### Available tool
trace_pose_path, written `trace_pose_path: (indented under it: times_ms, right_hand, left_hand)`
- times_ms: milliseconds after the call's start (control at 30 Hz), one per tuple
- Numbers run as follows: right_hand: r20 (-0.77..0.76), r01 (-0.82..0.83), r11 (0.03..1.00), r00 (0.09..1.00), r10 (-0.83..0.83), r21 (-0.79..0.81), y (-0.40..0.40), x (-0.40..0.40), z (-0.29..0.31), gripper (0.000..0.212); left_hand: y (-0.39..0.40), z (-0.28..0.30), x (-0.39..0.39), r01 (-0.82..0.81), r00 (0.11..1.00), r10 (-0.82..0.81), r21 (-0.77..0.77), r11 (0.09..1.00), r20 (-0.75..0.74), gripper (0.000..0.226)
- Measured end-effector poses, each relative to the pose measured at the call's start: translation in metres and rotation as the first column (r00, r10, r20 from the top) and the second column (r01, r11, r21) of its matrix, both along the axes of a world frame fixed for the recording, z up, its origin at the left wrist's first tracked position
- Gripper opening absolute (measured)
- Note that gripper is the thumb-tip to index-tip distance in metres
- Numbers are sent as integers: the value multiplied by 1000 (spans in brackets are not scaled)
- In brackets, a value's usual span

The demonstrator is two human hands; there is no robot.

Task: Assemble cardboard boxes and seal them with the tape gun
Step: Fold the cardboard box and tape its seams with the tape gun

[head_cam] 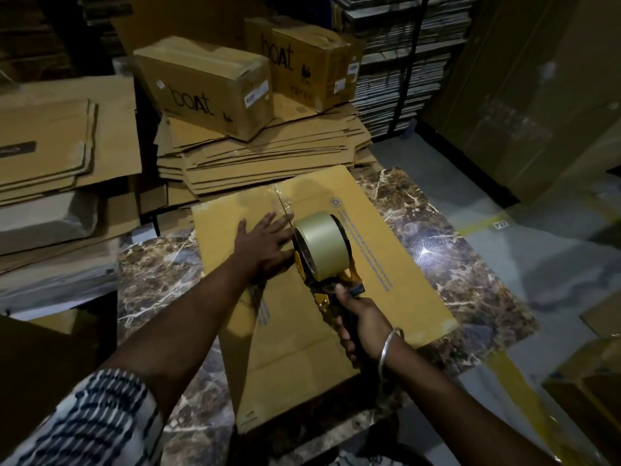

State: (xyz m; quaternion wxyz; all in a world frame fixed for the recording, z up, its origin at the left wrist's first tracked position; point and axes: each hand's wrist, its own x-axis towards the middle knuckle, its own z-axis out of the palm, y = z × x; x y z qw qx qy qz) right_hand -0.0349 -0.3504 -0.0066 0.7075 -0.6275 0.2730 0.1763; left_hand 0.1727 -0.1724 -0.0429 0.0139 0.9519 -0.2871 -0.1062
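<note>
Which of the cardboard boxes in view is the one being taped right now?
The flat-topped box on the marble table: the left hand presses it and the tape gun rests on its seam, unlike the two "boat" boxes behind.

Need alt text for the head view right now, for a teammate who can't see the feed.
A person's right hand grips a yellow tape gun on the seam of a cardboard box lying on a marble table, while the left hand presses flat beside it. Behind sit flattened cartons and two printed boxes.
</note>
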Motion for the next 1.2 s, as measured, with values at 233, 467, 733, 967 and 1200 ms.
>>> trace_pose_path:
  times_ms: [233,467,733,967,1200]
  right_hand:
    - [-37,-9,1000,999,10,11,-3,60,11,63]
    - [-124,-8,1000,992,9,9,-2,79,5,66]
    - [9,-2,1000,1000,1,25,-13,16,-1,70]
    - [26,12,1000,1000,-12,21,-13,11,-2,65]
    - [36,1,1000,999,-1,-10,-13,11,-7,65]
  left_hand:
    - [-13,22,50,-85,991,95,107,991,-96,71]
    - [-12,19,66,-112,983,126,105,988,-135,73]
    - [-7,9,64,-80,996,81,29,996,-48,73]
    - [-14,15,37,-19,999,24,-102,995,44,72]
    - [-24,3,6,98,995,-99,-25,995,-32,60]
